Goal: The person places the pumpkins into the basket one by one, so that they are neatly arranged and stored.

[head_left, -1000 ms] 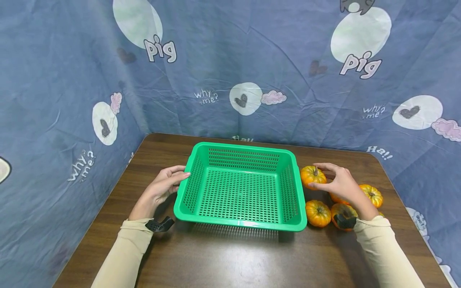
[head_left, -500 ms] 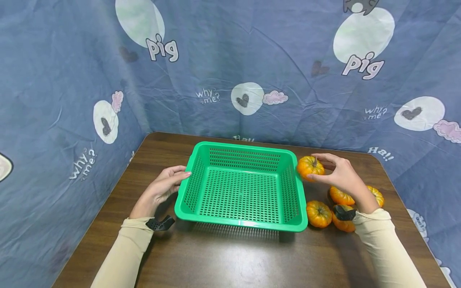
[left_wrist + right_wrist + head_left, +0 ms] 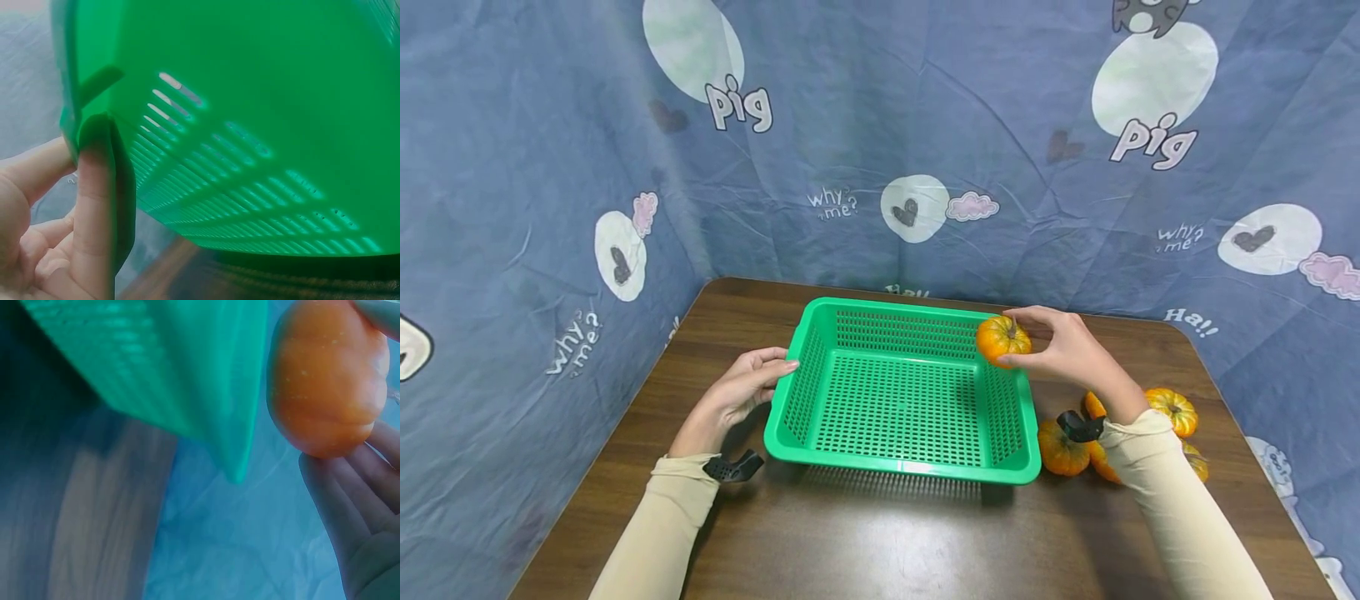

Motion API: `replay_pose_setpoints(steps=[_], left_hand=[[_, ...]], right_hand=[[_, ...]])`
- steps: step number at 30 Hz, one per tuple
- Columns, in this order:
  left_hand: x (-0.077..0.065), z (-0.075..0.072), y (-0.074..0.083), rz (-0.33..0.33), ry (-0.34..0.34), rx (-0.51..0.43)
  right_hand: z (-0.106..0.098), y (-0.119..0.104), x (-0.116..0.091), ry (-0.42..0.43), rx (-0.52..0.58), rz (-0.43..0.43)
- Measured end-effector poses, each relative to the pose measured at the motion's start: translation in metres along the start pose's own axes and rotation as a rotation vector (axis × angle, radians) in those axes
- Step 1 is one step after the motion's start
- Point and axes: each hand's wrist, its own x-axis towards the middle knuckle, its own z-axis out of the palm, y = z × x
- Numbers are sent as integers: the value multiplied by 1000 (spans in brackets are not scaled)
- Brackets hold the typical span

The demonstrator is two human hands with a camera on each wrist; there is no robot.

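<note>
A green plastic basket (image 3: pixel 902 471) with slotted walls and floor stands in the middle of the wooden table. My left hand (image 3: pixel 747 385) pinches its left rim, thumb on top; in the left wrist view the fingers (image 3: pixel 94 219) lie against the outer side of the wall. A small orange pumpkin (image 3: pixel 1002 340) with a stubby stem is held between the thumb and fingers of my right hand (image 3: pixel 1058 343), above the basket's back right corner. In the right wrist view the pumpkin (image 3: pixel 328 381) hangs beside the basket's rim.
Several more small pumpkins (image 3: pixel 1172 410) lie on the table (image 3: pixel 880 542) right of the basket, partly hidden under my right forearm. A printed blue cloth (image 3: pixel 850 150) hangs behind the table and along its left side.
My right hand has lifted the pumpkin from beside the basket and carried it left and up, over the back right rim. My left hand and the basket have stayed in place.
</note>
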Motion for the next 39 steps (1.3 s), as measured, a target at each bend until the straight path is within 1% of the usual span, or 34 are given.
replay_pose_setpoints(steps=[3,7,10,14,22,29,36,39], left_hand=[[1,-1,-1,2,-5,-3],[1,-2,-1,6,-14,-2],[1,-3,-2,11,-24,1],[1,-5,-3,10,-33,6],[3,-8,-5,16,-37,11],[4,-9,-6,17,-35,14],[4,-9,-6,21,-37,11],[4,-9,-5,21,-38,10]], right_hand=[[6,-9,9,-29,-18,-41],[14,-21,21,-63,-14,-67],[21,-29,30,-89,6,-71],[34,-39,41,-126,0,-90],[66,-54,63,-164,-65,-117],[91,-61,81,-196,-87,-163],[111,-69,97,-263,-88,-152],[121,-69,103,-287,-112,-153]])
